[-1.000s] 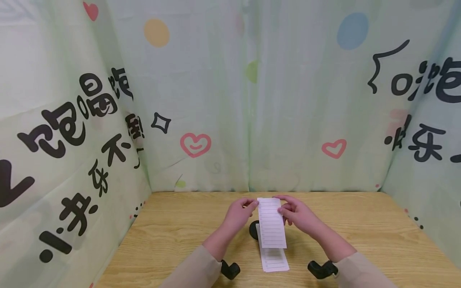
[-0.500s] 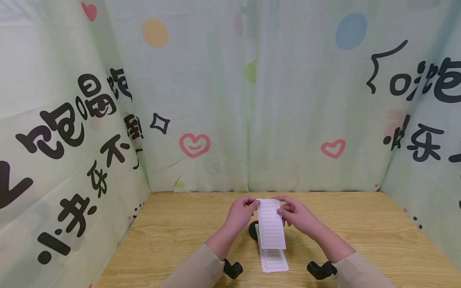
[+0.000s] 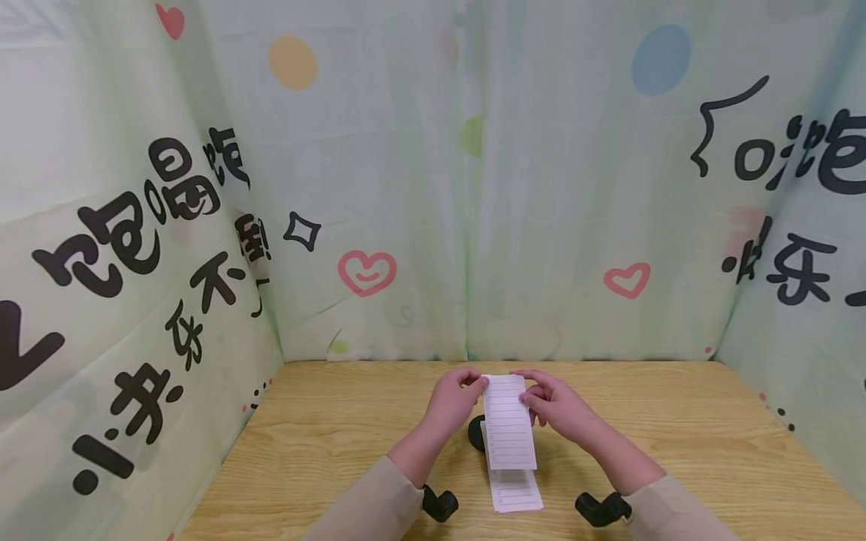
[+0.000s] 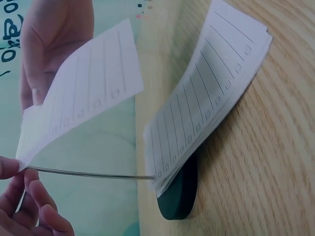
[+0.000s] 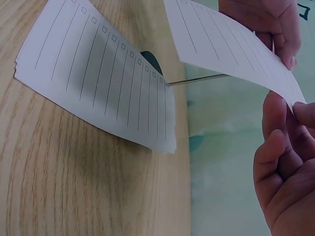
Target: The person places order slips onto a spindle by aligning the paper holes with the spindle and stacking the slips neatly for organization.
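Note:
A lined white paper slip (image 3: 510, 424) with small checkboxes is held up between both hands. My left hand (image 3: 455, 397) pinches its upper left corner between thumb and fingers. The right hand (image 3: 556, 402) pinches the slip's right edge near the top. In the left wrist view, a thin metal spike (image 4: 93, 173) rises from a round black base (image 4: 179, 196) and reaches the slip's corner by my left fingertips. Whether its tip has pierced that slip, I cannot tell. Lower on the spike sits a stack of similar slips (image 5: 106, 78), tilted and partly resting on the table.
The wooden table (image 3: 325, 436) extends to both sides of the spike holder. Printed curtains (image 3: 541, 225) hang behind it and at the sides. Black wrist mounts (image 3: 440, 505) stick out from both beige sleeves (image 3: 368, 503).
The raised slip has come down very slightly, along with the fingers holding it. Both hands keep the same pinch, and the stack and base stay put.

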Demonstrator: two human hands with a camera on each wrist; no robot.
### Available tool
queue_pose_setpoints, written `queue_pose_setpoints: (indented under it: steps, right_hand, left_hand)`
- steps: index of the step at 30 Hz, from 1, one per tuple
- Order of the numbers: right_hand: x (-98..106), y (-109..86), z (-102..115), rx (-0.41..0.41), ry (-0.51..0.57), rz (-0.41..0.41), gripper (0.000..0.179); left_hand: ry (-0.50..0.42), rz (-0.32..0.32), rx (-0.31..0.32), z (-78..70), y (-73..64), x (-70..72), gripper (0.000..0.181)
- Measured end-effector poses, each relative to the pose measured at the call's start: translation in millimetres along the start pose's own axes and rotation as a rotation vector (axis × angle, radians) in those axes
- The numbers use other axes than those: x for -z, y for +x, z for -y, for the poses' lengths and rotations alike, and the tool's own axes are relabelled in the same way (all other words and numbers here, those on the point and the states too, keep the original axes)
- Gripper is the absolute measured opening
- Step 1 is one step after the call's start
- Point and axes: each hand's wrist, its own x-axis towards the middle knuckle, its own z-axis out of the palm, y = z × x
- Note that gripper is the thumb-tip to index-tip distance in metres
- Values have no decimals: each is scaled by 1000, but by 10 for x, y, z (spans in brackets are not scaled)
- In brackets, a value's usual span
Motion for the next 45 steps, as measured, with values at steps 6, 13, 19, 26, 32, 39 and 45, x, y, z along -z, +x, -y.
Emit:
queue_pose_setpoints:
  steps: [6,13,19,26,32,39,45]
  right_hand:
    - [-4,7,-7,-4,-13,-7,44]
    - [-24,8,-6,-25,-20,-16,44]
    - [-45,-7,10,-18,-27,-15,45]
    - [-84,-1,13,-52,-66,-42,44]
    - [-119,-33,-27,-100,-94,-35,43]
    - [-138,-46,-130,-97,-99,-11,43]
    - [-193,-45,-269,-122,-104,18,42]
  left_hand:
    - [-71,-2,43,-4,1,2,16]
    - [-122,10,57,9,-3,7,14]
    - [-124,9,48,38,-10,1,14]
    - [-101,11,51,95,-12,-4,14]
    - [-35,30,60,208,-8,-27,14]
    - [53,73,80,279,5,-34,13]
    - [134,101,79,344,12,-51,12]
